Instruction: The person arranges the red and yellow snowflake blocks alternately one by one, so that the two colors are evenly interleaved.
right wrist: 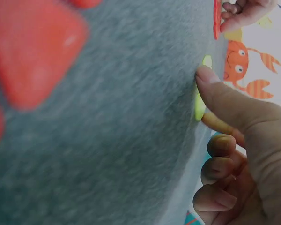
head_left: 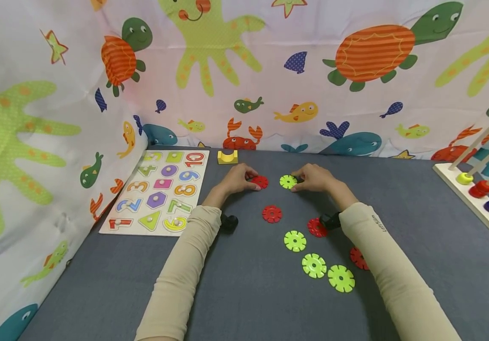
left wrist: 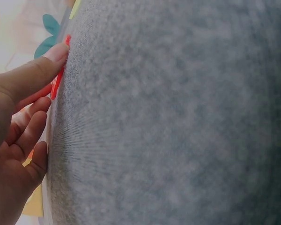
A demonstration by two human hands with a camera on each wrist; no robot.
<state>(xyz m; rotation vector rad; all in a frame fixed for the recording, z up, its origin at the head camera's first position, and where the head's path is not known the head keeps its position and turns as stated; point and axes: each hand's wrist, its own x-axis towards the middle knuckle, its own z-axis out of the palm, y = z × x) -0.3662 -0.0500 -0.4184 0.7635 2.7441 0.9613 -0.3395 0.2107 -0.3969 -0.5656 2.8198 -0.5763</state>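
Note:
My left hand (head_left: 237, 179) pinches the left edge of a red notched disc (head_left: 261, 182) between thumb and forefinger, close over the grey table. In the left wrist view the thumb (left wrist: 56, 54) lies on the face of that disc (left wrist: 59, 83). Facing it, my right hand (head_left: 313, 178) pinches a yellow-green notched disc (head_left: 288, 181) by its right edge. The right wrist view shows this disc (right wrist: 199, 105) edge-on, with the other fingers curled below the forefinger. A gap separates the two held discs.
Nearer me lie red discs (head_left: 271, 214) and yellow-green discs (head_left: 314, 265); one red disc (head_left: 358, 258) is partly under the right sleeve. A number-and-shape puzzle board (head_left: 112, 231) lies left, a yellow block (head_left: 227, 157) behind. A pegged stacking board (head_left: 450, 177) stands right. Printed curtain (head_left: 227, 109) borders the table.

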